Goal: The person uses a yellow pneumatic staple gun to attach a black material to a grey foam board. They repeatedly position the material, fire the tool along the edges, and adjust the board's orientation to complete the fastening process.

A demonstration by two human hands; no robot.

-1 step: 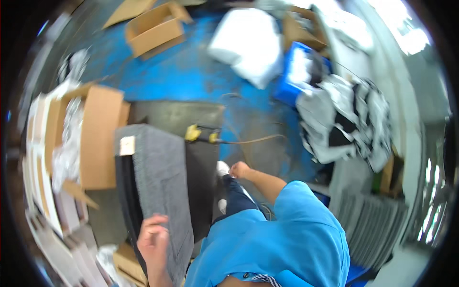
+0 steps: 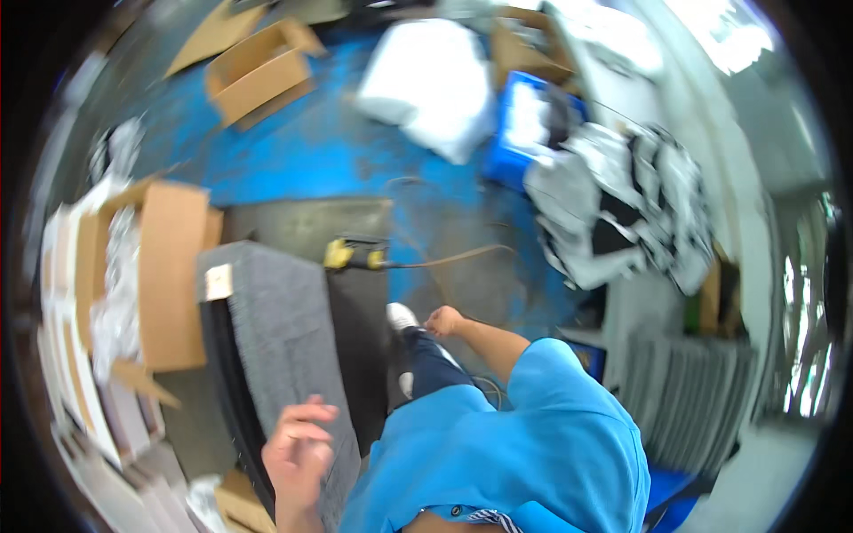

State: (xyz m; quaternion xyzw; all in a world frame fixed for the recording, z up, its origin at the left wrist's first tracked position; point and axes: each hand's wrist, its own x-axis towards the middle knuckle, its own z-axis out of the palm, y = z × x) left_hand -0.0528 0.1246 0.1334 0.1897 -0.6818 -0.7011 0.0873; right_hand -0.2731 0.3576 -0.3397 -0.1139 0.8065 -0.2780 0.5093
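From my end the left hand (image 2: 300,453) is kinda smeared, so I can't tell if it touches the gray cloth (image 2: 284,320). The right hand (image 2: 443,321) is too small to judge. The tag (image 2: 219,282) is mush, and the blue shirt (image 2: 506,444) hides the top of the trousers (image 2: 435,369).

Glare is cast by a bright patch (image 2: 729,35) right of the blue crate (image 2: 506,171), and the white sack (image 2: 426,84) left of it is washed out. Below the crate, the left hand (image 2: 300,453) is blurred; far around it, edges are bent and darkened.
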